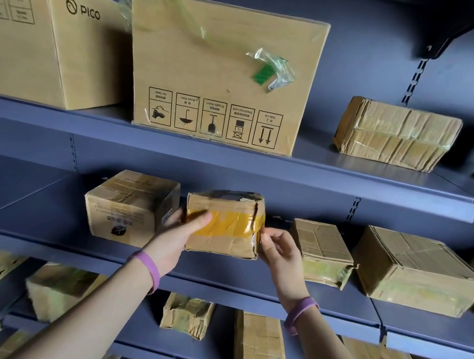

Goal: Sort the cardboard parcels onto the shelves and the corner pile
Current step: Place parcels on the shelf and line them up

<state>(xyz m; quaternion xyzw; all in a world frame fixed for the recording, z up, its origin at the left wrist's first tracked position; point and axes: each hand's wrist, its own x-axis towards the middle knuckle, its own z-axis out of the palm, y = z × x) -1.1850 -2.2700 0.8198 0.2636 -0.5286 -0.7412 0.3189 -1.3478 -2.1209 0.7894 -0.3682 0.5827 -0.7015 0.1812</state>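
Gripping the left side of a small parcel [222, 237], the left hand [176, 237] lays its thumb across the yellow tape [230, 224] on the front. The right hand [279, 250] pinches the parcel's right edge with curled fingers. The parcel is over the middle shelf [42, 245], between a printed box [124, 210] and a crumpled box [322, 249]; whether it rests there is unclear.

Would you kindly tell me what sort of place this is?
Probably a parcel storeroom or sorting depot: tiered metal shelving, rows of worn taped cardboard parcels, and the left hand and right hand holding a yellow-taped parcel.
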